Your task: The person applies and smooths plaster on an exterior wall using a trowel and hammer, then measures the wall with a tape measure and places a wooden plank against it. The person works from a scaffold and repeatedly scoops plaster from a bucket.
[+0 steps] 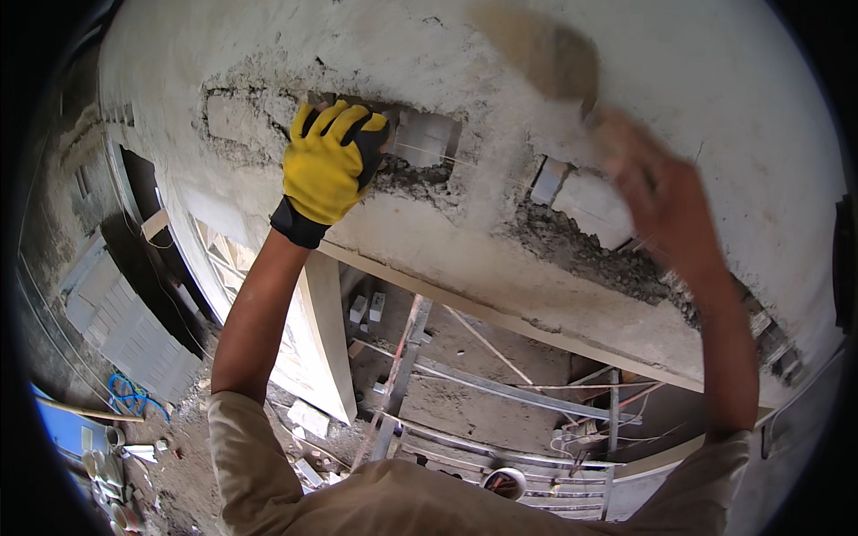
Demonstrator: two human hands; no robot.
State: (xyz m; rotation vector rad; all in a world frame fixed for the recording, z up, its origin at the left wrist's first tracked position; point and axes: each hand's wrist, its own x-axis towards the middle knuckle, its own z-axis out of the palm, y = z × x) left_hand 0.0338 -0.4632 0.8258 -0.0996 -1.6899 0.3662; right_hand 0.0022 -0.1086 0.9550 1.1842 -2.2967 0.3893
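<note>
My left hand (326, 170), in a yellow and black work glove, reaches into a chipped opening in the pale plastered wall (429, 232). Its fingers curl over the opening's upper part, and whatever they grip is hidden. Just right of it a pale grey block (422, 136) sits in the recess, with a thin string across it. My right hand (648, 179), bare and blurred by motion, is closed on a trowel (545, 54); the blade, smeared too, is raised against the upper wall. Below that hand lies a second broken recess with a white block (594, 205).
Under the wall's lower edge stands metal scaffolding (500, 389) above a dirt floor. A round bucket (505, 482) is low in the middle. At left are stacked grey panels (134, 322), a blue hose (130, 393) and scattered rubble. More broken masonry (773, 344) shows at right.
</note>
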